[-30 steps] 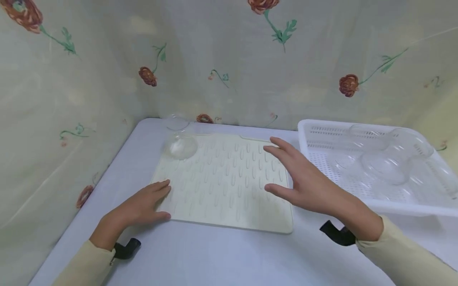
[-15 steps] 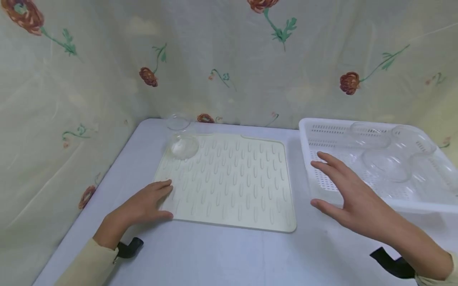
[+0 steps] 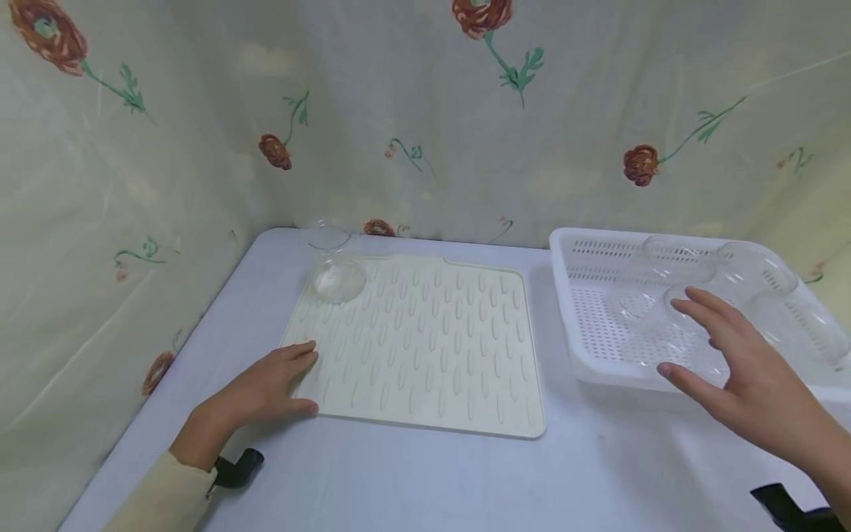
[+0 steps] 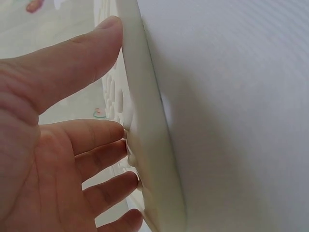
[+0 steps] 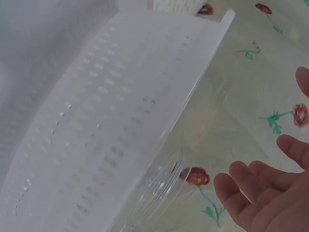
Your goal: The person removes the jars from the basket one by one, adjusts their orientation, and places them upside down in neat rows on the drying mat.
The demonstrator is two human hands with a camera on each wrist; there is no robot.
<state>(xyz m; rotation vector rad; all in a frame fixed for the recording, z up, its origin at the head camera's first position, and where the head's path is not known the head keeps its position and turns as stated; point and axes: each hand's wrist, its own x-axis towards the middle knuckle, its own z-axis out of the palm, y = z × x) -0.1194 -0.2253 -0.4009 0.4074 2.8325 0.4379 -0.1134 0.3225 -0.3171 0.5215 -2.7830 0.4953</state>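
Note:
My left hand (image 3: 262,391) rests with extended fingers on the near left corner of a pale ribbed drying mat (image 3: 425,347). In the left wrist view, its fingertips (image 4: 111,130) touch the mat's raised edge (image 4: 149,125). My right hand (image 3: 758,377) hangs over the near side of a white perforated basket (image 3: 578,369), fingers spread and holding nothing. Several clear, round-rimmed vessels (image 3: 754,266) sit in the basket, partly hidden by this hand. At the mat's far left corner stands clear glassware (image 3: 339,281); its transparency leaves its exact shape unclear.
A white cloth (image 3: 412,488) covers the table. Floral curtains (image 3: 412,111) hang along the back and left side. The basket stands right of the mat, with a strip of tablecloth between them.
My right hand has moved right, from above the mat to over the basket's near side, staying spread. The left hand has stayed on the mat's corner.

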